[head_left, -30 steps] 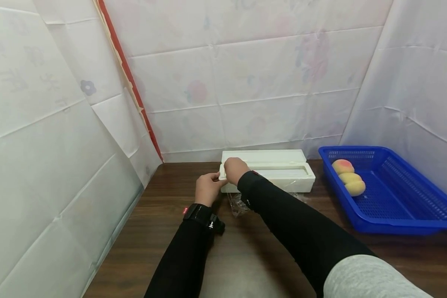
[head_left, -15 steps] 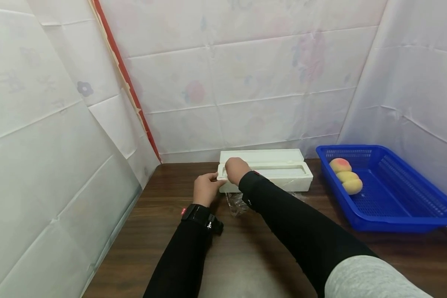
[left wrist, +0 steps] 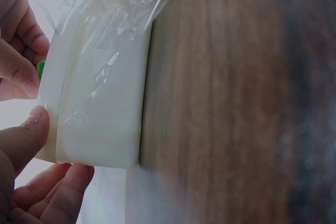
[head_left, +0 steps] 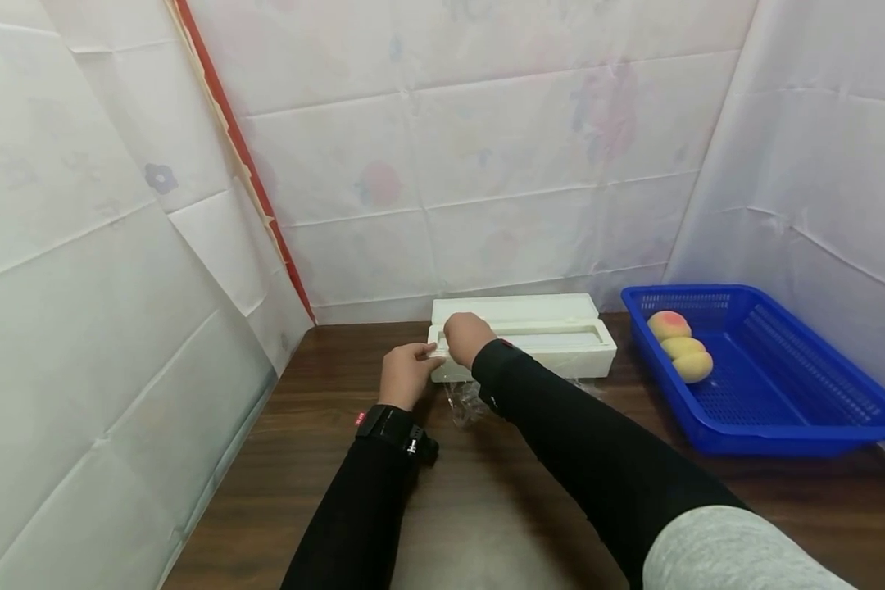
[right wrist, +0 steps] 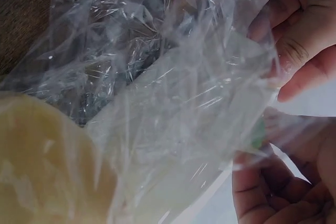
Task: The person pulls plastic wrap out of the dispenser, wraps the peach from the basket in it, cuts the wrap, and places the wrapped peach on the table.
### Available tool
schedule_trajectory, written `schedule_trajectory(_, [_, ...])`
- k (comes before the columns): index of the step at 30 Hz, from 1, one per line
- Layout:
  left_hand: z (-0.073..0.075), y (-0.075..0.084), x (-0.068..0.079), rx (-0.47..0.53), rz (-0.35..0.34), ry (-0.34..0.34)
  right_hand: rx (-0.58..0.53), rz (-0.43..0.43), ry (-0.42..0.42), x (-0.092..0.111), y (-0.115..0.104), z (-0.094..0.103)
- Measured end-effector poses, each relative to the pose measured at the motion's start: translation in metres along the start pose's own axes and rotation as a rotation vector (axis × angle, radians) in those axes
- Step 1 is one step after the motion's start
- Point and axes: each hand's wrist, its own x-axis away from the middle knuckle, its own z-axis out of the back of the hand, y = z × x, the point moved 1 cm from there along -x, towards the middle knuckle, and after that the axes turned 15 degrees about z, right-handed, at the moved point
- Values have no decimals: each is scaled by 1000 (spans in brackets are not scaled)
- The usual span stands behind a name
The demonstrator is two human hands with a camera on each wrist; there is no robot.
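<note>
A long white cling film box [head_left: 571,363] stands with its lid open near the back wall. At its left end my left hand [head_left: 404,377] grips the corner, thumb on the front and fingers round the end. Above the same end, my right hand [head_left: 467,337] pinches a small green slide cutter [left wrist: 41,68] at the box's edge. Clear cling film [right wrist: 168,72] hangs crumpled over the box front. A rounded yellow thing [right wrist: 50,161] lies under the film in the right wrist view; my right arm hides it in the head view.
To the right stands a blue plastic basket [head_left: 782,385] holding a red-topped peach [head_left: 669,326] and yellow fruit [head_left: 693,366]. White sheeting [head_left: 524,164] hangs behind and on both sides of the dark wooden table [head_left: 324,492].
Both hands keep their places at the left end of the box. The whole head view has shifted slightly, so things appear a little further left.
</note>
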Motion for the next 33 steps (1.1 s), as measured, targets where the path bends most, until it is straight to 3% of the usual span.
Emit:
schedule_trajectory(16, [2, -1, 0, -9, 46, -11, 3, -5, -20, 6, 5, 1])
schedule_trajectory(33, [-1, -1, 0, 2, 33, -5, 25, -12, -26, 8, 21, -1])
